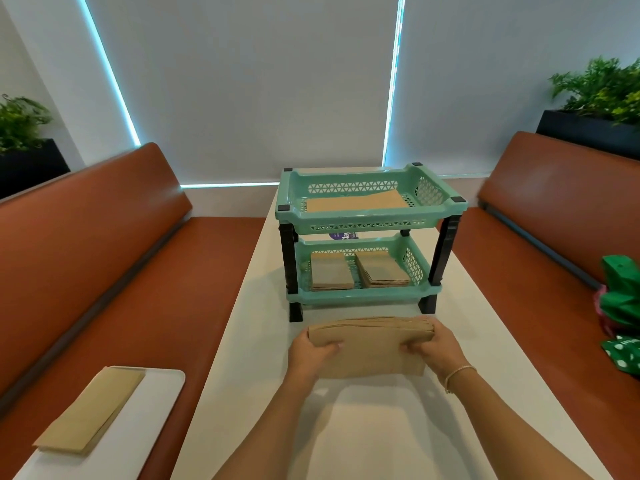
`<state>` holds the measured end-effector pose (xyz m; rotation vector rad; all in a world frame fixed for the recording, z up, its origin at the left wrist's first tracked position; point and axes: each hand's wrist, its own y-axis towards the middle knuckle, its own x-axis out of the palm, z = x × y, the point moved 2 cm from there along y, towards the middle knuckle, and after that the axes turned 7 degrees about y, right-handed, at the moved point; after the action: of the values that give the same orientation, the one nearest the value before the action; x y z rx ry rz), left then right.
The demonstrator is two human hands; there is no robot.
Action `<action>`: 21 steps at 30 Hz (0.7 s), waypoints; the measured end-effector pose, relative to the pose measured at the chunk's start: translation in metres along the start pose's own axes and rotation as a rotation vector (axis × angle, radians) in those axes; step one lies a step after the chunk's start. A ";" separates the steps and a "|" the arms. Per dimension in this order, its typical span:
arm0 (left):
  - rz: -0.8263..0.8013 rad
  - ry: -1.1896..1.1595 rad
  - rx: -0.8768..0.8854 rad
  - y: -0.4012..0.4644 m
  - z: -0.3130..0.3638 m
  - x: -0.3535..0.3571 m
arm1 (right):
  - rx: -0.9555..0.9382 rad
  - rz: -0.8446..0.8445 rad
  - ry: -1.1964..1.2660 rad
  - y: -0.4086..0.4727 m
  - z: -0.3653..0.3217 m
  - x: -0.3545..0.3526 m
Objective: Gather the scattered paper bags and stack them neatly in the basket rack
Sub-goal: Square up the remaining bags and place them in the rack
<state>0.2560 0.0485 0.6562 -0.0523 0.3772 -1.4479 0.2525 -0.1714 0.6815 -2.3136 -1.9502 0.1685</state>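
You had the stack of paper bags (370, 344) pinched between both hands just above the table (346, 431), left hand (310, 355) curled round its left end and right hand (434, 349) round the right end, thumbs on top. The basket rack (367, 237) sat right beyond your knuckles, with bags already in both tiers. More bags (90, 410) lay on a white tray (152, 403) well off to your left hand's side, on the bench.

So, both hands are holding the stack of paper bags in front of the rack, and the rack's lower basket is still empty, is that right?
Not quite. The lower basket is not empty: the head view shows two piles of paper bags side by side in it. The rest stands: the left hand and right hand hold the stack of paper bags in front of the rack.
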 end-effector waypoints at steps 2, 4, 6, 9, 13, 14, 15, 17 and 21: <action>-0.001 -0.011 0.022 0.000 0.002 -0.002 | -0.010 -0.021 -0.010 0.000 0.000 0.001; -0.025 0.009 0.034 -0.002 -0.002 -0.005 | -0.028 -0.044 -0.047 -0.002 0.003 0.000; -0.038 0.041 0.032 -0.004 -0.012 -0.007 | -0.042 -0.042 -0.102 -0.003 0.005 -0.003; -0.047 0.102 0.019 -0.008 -0.023 -0.009 | -0.016 -0.044 -0.112 -0.005 0.006 -0.005; -0.048 -0.034 -0.041 -0.010 -0.013 -0.011 | 0.057 -0.084 0.215 -0.011 -0.001 -0.006; -0.076 -0.123 -0.049 -0.012 -0.008 -0.010 | 0.086 -0.094 0.332 -0.014 -0.003 -0.004; -0.133 -0.203 -0.036 -0.016 -0.002 -0.006 | 0.114 -0.099 0.431 -0.015 -0.005 -0.003; -0.303 -0.257 -0.005 -0.025 0.007 0.008 | 0.156 -0.112 0.542 -0.017 -0.005 0.002; -0.357 -0.237 0.015 -0.035 0.012 0.037 | 0.223 -0.132 0.615 -0.023 0.004 0.013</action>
<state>0.2291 0.0060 0.6685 -0.2884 0.1662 -1.7745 0.2317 -0.1551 0.6807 -1.8003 -1.6544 -0.2900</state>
